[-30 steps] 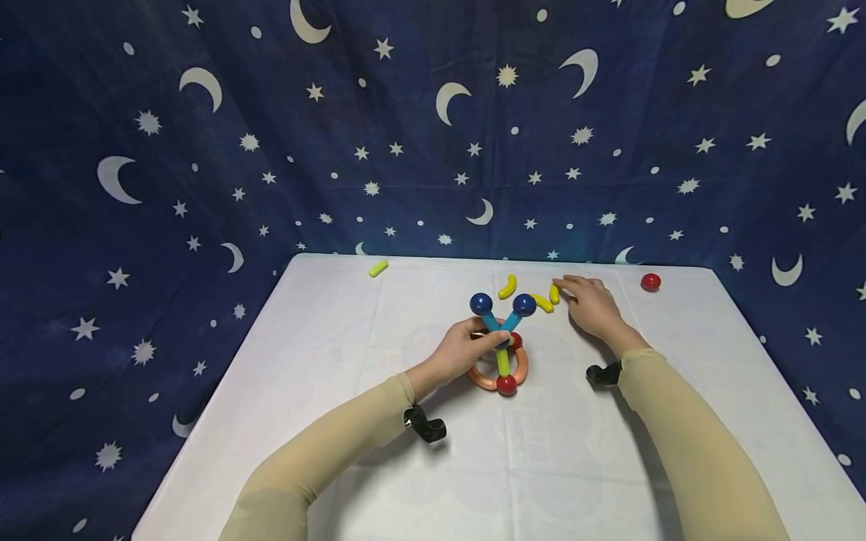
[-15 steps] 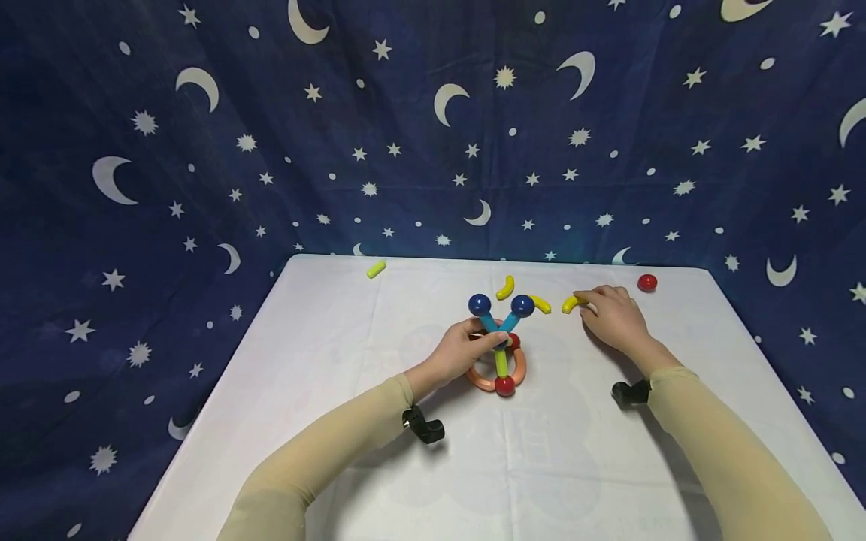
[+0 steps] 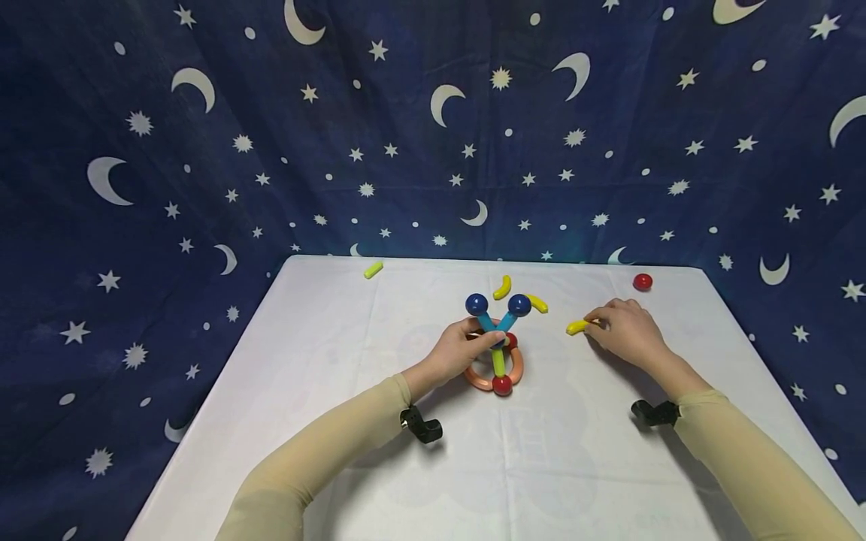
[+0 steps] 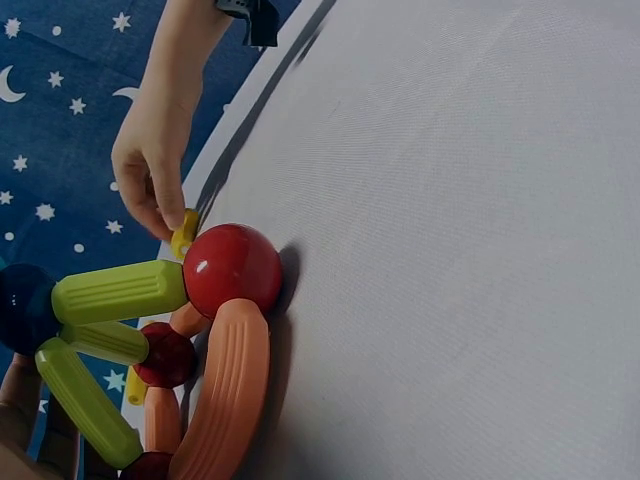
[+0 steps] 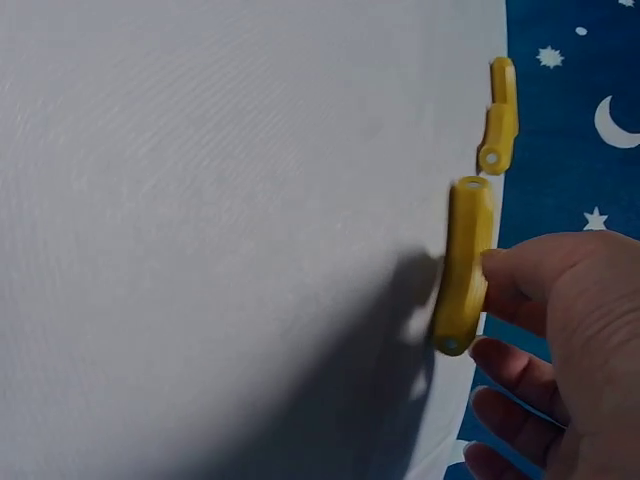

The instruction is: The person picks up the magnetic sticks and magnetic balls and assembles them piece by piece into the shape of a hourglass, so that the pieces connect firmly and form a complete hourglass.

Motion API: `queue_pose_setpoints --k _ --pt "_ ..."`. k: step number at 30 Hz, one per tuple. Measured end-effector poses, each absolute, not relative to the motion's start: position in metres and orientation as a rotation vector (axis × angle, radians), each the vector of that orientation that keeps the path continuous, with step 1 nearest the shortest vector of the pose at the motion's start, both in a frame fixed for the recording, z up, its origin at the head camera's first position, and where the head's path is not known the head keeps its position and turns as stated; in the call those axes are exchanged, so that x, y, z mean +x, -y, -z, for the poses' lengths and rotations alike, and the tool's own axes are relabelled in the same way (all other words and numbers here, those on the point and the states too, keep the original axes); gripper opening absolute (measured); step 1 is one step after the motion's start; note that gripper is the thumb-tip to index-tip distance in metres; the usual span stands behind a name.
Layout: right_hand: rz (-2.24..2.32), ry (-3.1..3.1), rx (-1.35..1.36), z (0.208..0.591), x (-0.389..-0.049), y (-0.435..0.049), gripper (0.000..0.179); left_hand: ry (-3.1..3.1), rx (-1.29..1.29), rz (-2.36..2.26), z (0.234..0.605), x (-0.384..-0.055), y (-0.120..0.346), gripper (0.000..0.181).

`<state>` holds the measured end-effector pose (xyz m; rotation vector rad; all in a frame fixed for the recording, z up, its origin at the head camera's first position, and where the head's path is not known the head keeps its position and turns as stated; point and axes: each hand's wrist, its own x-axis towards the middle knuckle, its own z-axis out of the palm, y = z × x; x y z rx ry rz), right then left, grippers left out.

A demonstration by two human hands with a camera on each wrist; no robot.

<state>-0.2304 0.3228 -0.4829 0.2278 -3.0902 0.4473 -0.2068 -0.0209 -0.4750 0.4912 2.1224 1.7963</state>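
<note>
Pinched in the right hand [image 3: 631, 333], one curved yellow plastic rod [image 3: 577, 327] has come nearer the person, away from two matching yellow rods [image 3: 502, 288]. Well apart from that hand, the left hand [image 3: 452, 354] grips a frame [image 3: 498, 362] of blue and red balls joined by orange, green and light-blue rods, over the white table [image 3: 541, 469].

Setting: draped tabletop station; whether home, lab or office could not be told. Table [image 3: 555, 466], one, was white-covered. Backdrop [image 3: 406, 188], one, dark blue cloth printed with pale moons [image 3: 437, 105] and stars [image 3: 378, 50], enclosed back and sides. Wrist cameras [image 3: 421, 427], black, were worn at both cuffs [image 3: 391, 398]. Loose toy rods [image 3: 504, 288] lay on the table.
</note>
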Motion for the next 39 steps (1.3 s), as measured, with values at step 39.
queue_pose_setpoints --k 39 --pt "-1.670 2.936 -0.019 0.423 -0.244 -0.300 0.055 -2.075 0.481 -1.849 0.475 -0.206 0.020 0.021"
